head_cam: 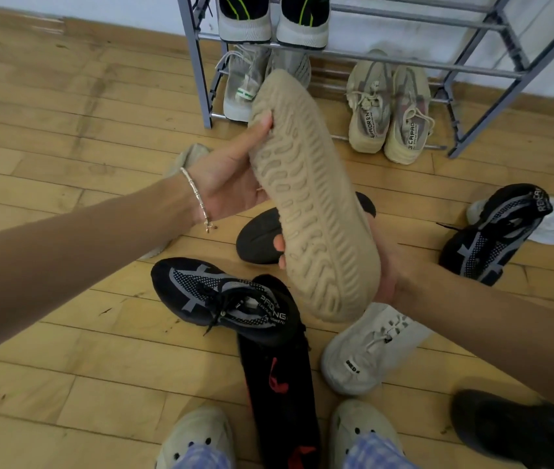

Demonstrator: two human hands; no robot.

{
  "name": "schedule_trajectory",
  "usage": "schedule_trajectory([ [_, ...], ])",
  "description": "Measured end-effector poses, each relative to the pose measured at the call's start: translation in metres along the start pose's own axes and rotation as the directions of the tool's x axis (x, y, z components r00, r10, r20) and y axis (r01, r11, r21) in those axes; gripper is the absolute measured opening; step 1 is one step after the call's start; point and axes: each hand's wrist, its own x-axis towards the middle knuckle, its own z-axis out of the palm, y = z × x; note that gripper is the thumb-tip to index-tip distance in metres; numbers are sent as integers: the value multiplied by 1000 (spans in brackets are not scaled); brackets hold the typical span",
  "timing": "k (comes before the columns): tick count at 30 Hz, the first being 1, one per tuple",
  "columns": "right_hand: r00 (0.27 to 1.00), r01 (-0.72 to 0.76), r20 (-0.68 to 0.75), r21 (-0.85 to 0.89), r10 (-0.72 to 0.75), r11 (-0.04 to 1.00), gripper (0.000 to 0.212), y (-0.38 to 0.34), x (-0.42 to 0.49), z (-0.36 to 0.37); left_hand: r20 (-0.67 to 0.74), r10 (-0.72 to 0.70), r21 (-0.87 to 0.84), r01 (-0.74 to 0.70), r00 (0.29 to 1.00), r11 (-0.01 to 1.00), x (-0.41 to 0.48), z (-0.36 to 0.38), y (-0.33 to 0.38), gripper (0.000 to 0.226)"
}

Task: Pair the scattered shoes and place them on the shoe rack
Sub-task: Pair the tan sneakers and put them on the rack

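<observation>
Above the floor [65, 350], both hands grip one beige shoe [309, 204], sole up.
Left hand [231, 184] clasps the toe end; right hand [387, 262] cups the heel.

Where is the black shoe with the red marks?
In the head view, the black shoe with red marks lies on the wooden floor at bottom centre, between the person's two pale clogs, its far end tucked under a black-and-grey sneaker.

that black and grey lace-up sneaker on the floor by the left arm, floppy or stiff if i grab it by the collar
The black and grey sneaker looks knit on top, so the collar would probably flex. Its thick sole likely keeps the base firm. The loose laces may dangle and snag the black shoe under its heel.
</observation>
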Motion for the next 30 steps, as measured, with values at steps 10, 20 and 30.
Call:
schedule_trajectory([
  [10,559,315,-483,-628,-674,712,30,-12,12,-9,-187,-96,-54,87,978,995,-19,-13,-36,59],
  [20,570,133,-434,-789,-698,600,47,21,19,-7,-212,78,372,7,974,928,-40,-6,-68,44],
  [30,779,57,-402,-719,-481,693,27,7,58,25,-316,98,259,-13,944,966,-57,-64,-59,47],
])
